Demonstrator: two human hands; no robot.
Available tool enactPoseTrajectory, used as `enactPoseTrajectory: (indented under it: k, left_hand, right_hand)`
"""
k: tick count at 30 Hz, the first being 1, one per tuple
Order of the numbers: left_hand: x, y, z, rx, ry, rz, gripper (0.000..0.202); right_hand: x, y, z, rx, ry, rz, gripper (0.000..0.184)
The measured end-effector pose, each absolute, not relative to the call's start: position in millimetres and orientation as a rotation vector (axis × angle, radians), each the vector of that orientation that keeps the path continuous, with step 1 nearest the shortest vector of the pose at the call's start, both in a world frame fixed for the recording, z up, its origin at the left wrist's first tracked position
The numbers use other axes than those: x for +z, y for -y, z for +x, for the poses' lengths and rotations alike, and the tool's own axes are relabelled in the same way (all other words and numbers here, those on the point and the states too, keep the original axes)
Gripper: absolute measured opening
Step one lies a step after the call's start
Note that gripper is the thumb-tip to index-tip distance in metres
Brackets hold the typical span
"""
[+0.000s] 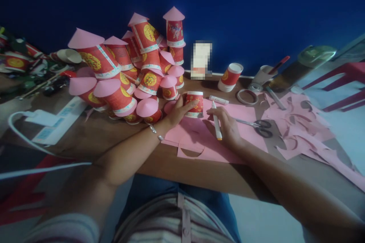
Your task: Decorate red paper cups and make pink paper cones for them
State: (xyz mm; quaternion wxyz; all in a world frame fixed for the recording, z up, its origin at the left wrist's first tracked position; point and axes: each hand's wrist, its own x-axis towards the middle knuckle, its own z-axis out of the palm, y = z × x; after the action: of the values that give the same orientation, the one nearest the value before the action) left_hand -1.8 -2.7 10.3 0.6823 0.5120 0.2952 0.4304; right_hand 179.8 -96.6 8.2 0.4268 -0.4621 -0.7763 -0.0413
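My left hand [179, 111] is closed round a red paper cup [195, 103] with a white rim and a yellow pattern, held over pink paper [216, 150]. Just right of it, my right hand [226, 123] grips a white marker [216, 121] with a yellow end pointing down toward me. Behind that hand a white glue stick or capped tube [219, 100] lies on its side. Scissors [261, 126] rest on the pink sheets to the right of my right hand. A curved cut-out shows in the sheet's near edge.
Many red cups with pink cone tops [148, 107] are stacked at the left. A power strip [58, 121] with a white cable lies farther left. Behind stand another red cup [231, 76], a tape roll [247, 97] and a bottle [303, 67]. Pink paper scraps [302, 129] cover the right side.
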Motion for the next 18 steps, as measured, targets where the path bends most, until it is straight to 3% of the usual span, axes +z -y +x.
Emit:
enactPoseTrajectory:
  k: [6, 13, 18]
  left_hand:
    - [14.7, 4.9, -3.2, 0.900, -0.706, 1.386, 0.040]
    - [8.8, 3.8, -0.2, 1.006, -0.728, 1.291, 0.041]
    - [12.9, 8.4, -1.4, 0.834, -0.624, 1.148, 0.045]
  right_hand:
    - [7.7, 94.9, 182.5, -0.056, 1.920, -1.123, 0.017]
    - [7.3, 94.9, 180.7, 0.013, 1.923, -1.085, 0.047]
    - [4.4, 93.1, 181.0, -0.055, 1.934, -1.079, 0.040]
